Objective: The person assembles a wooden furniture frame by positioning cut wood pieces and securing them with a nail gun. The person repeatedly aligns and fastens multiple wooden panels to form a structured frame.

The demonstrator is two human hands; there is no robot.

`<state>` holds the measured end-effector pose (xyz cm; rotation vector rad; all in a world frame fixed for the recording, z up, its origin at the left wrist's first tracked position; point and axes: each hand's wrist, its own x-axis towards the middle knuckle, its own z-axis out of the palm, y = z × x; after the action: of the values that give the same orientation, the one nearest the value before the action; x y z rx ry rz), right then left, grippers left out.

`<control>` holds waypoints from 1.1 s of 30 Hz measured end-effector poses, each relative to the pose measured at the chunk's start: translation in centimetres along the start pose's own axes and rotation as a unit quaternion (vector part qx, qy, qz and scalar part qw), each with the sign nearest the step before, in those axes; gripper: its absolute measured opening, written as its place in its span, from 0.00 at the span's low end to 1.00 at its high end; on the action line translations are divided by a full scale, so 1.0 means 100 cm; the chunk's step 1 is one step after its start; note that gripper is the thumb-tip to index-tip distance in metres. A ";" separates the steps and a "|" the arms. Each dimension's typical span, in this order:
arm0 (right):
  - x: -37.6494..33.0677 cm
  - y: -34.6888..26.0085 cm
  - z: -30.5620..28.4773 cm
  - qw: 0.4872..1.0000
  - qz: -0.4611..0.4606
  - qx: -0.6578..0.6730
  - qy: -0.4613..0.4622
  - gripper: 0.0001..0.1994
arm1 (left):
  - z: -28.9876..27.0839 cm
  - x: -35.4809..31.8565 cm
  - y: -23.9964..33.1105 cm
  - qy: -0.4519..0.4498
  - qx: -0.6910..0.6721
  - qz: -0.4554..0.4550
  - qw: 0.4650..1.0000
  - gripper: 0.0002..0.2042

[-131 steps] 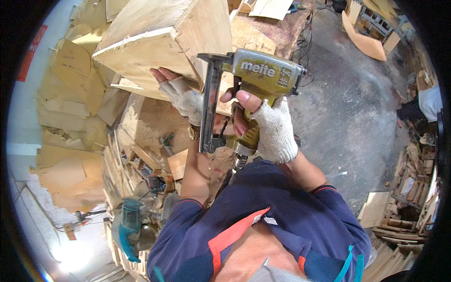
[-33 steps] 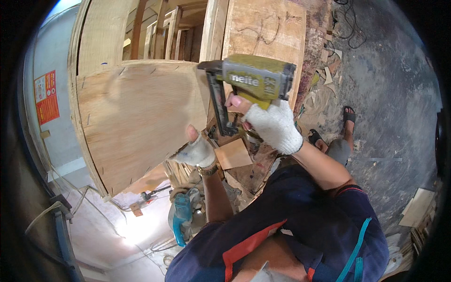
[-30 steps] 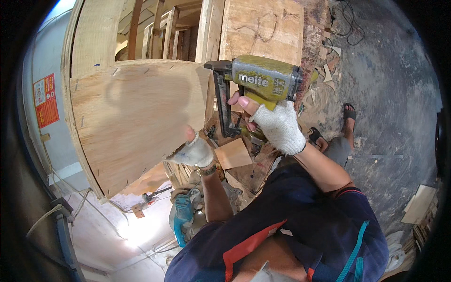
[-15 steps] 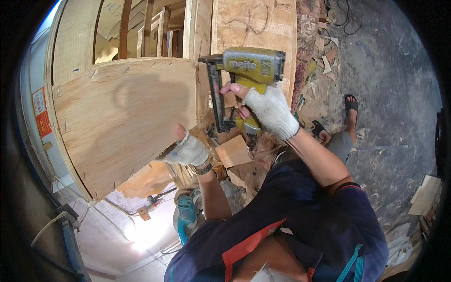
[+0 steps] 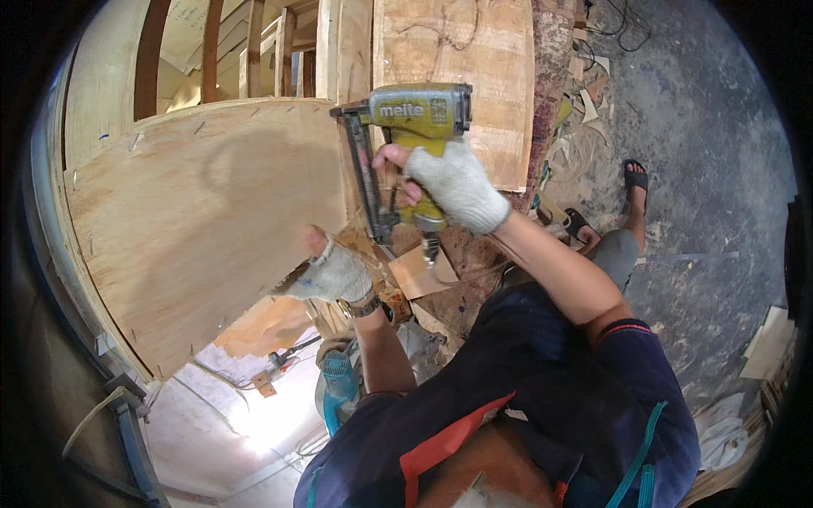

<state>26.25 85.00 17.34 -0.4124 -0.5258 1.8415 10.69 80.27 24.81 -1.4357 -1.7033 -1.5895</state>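
Holding pneu. gun w/ R hand | L hand @ panel | L fingers obsc.

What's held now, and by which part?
Right hand: staple gun, by its handle. Left hand: at the panel edge; whether it grips can't be told.

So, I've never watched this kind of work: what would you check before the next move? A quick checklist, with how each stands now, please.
1. Staple gun in hand: ok, the right hand is wrapped around its handle.
2. Left hand away from the tool's nose: ok, it is at the lower right edge of the wooden panel, apart from the nose.
3. Nose pressed on wood: cannot tell from this single view.
4. Staples loaded: cannot tell.
5. Fingertips covered: not ok, the gloves leave them bare.
6. Floor tidy: not ok, wood scraps lie about.
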 end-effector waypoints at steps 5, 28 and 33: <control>-0.015 -0.002 -0.008 0.997 0.055 0.045 0.013 0.14 | 0.001 0.009 0.002 -0.013 -0.034 0.056 0.998 0.50; -0.125 -0.020 0.074 0.997 0.060 0.050 0.013 0.19 | -0.008 -0.028 -0.063 -0.427 -0.200 -0.307 0.827 0.56; -0.125 -0.023 0.092 0.999 0.036 0.007 0.009 0.21 | -0.002 -0.028 -0.066 -0.451 -0.239 -0.323 0.797 0.57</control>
<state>27.21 72.36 26.63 -0.4438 -0.4911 1.9078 6.08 80.16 19.34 -2.2877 -2.6834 -1.9107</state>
